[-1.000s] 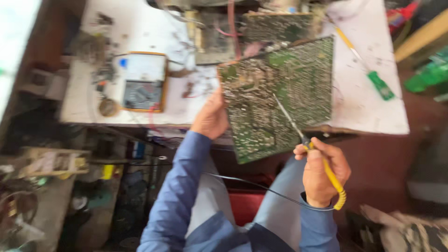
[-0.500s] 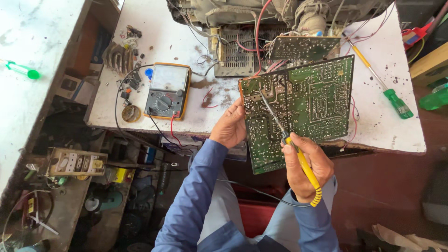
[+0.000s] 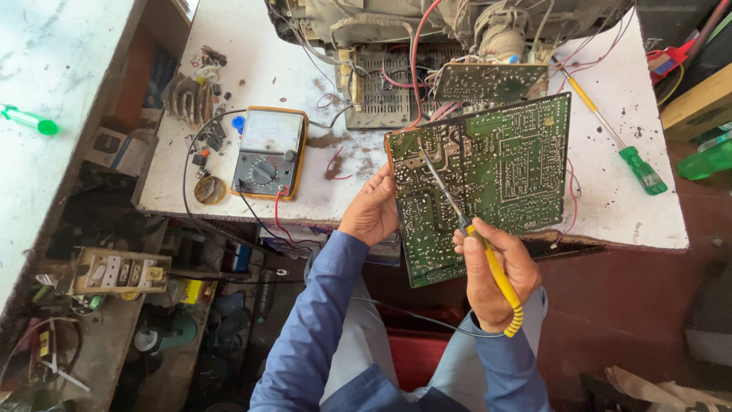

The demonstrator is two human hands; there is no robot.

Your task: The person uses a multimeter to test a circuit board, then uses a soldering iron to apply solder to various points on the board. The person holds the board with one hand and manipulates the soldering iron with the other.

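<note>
A large green circuit board (image 3: 496, 175) stands tilted at the near edge of a white worktable (image 3: 290, 69), solder side toward me. My left hand (image 3: 371, 210) grips its left edge. A yellow-handled soldering iron (image 3: 488, 259) is in my right hand (image 3: 496, 278); its thin metal tip rests on the board's upper left area. A black cord runs from the iron down across my lap. Both sleeves are blue.
An orange-cased analog multimeter (image 3: 268, 152) with leads lies left of the board. Behind it sits an opened television chassis (image 3: 427, 53) with wires. A green-handled screwdriver (image 3: 618, 141) lies at right. Cluttered shelves (image 3: 114, 275) of parts fill the lower left.
The view has swung and steadied, showing more of the table. The board now stands higher against the table edge, and the iron's tip has stayed on its upper left part.
</note>
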